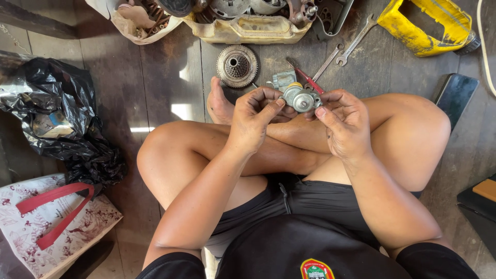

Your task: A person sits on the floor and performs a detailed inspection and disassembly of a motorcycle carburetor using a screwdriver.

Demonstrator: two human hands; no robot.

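I sit cross-legged on a dark wooden floor. Both hands hold one small round grey metal part [301, 99] above my crossed shins. My left hand [254, 118] grips its left side, thumb pressed against the rim. My right hand [343, 120] pinches its right side with fingertips. Just beyond the part, a red-handled screwdriver [306, 76] lies on the floor beside a small grey metal block [283, 79].
A toothed round clutch-like disc [237, 65] lies ahead. Two wrenches [345, 49] lie at upper right near a yellow machine housing [426, 26]. A cream tray of engine parts [248, 28] sits at top. Black plastic bag [57, 111] and patterned bag [46, 222] at left.
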